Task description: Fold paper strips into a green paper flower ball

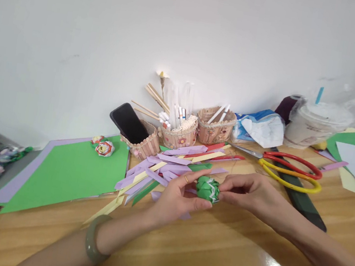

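Observation:
A small green folded-paper ball (208,188) with a white zigzag band is held between both hands, just above the wooden table. My left hand (176,197) grips it from the left, fingers behind and thumb in front. From the right, my right hand (251,195) pinches its edge between thumb and fingertips; what lies between those tips is partly hidden. Right behind the ball lies a loose pile of paper strips (172,168), mostly lilac, with some yellow, green and red ones.
Scissors (287,167) with red and yellow handles lie right, over a dark flat bar (306,208). Decorated baskets (214,127) line the wall; one holds a phone (128,123). Green paper sheets (71,172) with small paper balls (105,148) lie left. A lidded cup (312,126) stands back right.

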### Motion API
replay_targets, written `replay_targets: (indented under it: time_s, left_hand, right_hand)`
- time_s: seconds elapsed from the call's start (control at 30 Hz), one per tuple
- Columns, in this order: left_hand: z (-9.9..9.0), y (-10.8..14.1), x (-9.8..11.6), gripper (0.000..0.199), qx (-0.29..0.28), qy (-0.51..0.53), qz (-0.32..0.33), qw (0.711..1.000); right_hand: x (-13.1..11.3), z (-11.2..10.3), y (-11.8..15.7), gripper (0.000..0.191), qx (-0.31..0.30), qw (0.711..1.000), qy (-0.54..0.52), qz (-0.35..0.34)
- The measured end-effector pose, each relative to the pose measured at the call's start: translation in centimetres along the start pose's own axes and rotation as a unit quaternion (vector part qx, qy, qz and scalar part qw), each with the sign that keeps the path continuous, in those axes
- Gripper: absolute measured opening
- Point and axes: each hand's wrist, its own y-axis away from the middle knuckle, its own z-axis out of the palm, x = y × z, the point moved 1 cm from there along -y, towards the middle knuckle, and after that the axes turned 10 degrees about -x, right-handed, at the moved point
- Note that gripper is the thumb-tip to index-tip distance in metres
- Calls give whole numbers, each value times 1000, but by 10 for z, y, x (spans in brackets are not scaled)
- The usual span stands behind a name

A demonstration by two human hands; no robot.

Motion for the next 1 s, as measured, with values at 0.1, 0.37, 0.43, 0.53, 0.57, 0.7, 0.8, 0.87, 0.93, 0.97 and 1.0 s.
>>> replay_targets:
  time_s: [0.1, 0.37, 0.43, 0.53, 0.57, 0.7, 0.8, 0.87, 0.93, 0.97, 1.0]
  left_hand:
    - [0, 0, -2, 62, -10, -14, 8, 1000]
    - [1, -1, -1, 61, 10, 6, 3, 1000]
    - [1, -1, 0, 61, 14, 6, 2, 1000]
    - [1, -2, 0, 62, 11, -2, -1, 1000]
    - [1, -1, -1, 62, 9, -8, 1, 1000]
    - [0, 0, -3, 62, 0, -59, 16, 998]
    - [1, -1, -4, 61, 5, -97, 23, 995]
    - [1, -1, -4, 60, 8, -105, 24, 994]
    - [2, -1, -4, 59, 10, -98, 24, 995]
    - [2, -1, -3, 58, 10, -89, 22, 996]
    - [2, -1, -2, 57, 11, -74, 18, 997]
  right_hand:
    - [1, 1, -1, 22, 0, 1000, 5, 17]
    - [-9, -1, 0, 22, -4, 996, 49, -77]
    - [-10, -2, 1, 22, -10, 996, 52, -66]
    - [-8, -3, 0, 20, -1, 999, 45, -24]
    - [-7, -4, 0, 20, 3, 999, 40, -10]
    - [-3, -2, -2, 15, 5, 999, 18, 29]
    - [-1, 0, -3, 15, 6, 999, 11, 42]
    - [-1, 1, -3, 16, 10, 999, 20, 46]
    - [-2, 3, -4, 17, 16, 998, 33, 50]
    - [-3, 3, -4, 17, 21, 998, 37, 47]
    - [-4, 4, -4, 18, 26, 998, 42, 39]
